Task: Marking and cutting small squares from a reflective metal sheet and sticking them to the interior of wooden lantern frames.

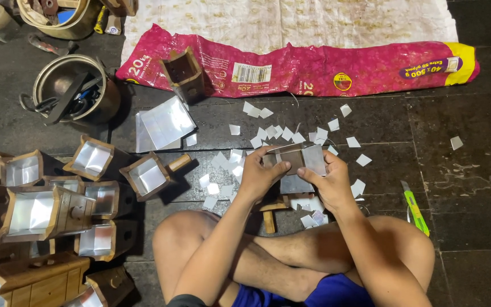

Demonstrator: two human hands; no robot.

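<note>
My left hand [261, 173] and my right hand [329, 182] both grip one small wooden box [296, 161] with shiny silver lining, held above my crossed legs. The left fingers pinch its left side, and the right thumb and fingers press a silver sheet against its right wall. Its wooden handle [269, 215] points down toward my knees. Several small silver paper scraps [268, 134] lie scattered on the dark floor around and beyond the box.
Several finished silver-lined wooden boxes [58, 193] pile at the left. A stack of silver sheets [163, 123], an unlined box [184, 73], a pink plastic sack [313, 68], a steel pot with tools [75, 91] and a green utility knife [416, 209] lie around.
</note>
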